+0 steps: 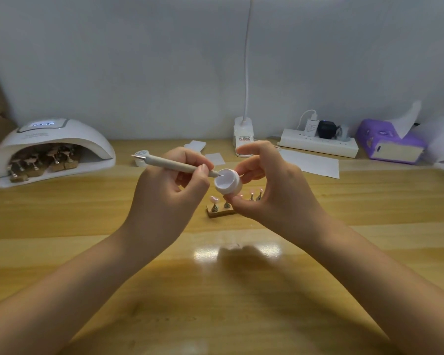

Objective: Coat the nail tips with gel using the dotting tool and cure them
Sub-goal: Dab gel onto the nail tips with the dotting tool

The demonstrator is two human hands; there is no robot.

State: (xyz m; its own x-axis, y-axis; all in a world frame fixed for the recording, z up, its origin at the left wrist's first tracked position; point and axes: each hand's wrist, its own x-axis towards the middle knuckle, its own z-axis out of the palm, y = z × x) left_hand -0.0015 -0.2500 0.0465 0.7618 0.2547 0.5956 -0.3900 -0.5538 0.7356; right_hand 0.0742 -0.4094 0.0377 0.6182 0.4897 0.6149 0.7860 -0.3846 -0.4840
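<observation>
Left hand (169, 190) pinches the dotting tool (174, 165) near its working end, tip dipped inside the open gel pot (227, 184). Right hand (274, 185) holds the pot tilted, fingers (251, 151) curled round its wall, above the tabletop (241, 290). At 6 o'clock of the pot stands the nail tip stand (222, 210); more stands sit inside the curing lamp (51, 149) at 9 o'clock. Judged: pot light, rigid, smooth-sided, liable to slip; grip its wall. Tool stiff, slender; hold low for control. Tips small, fragile.
</observation>
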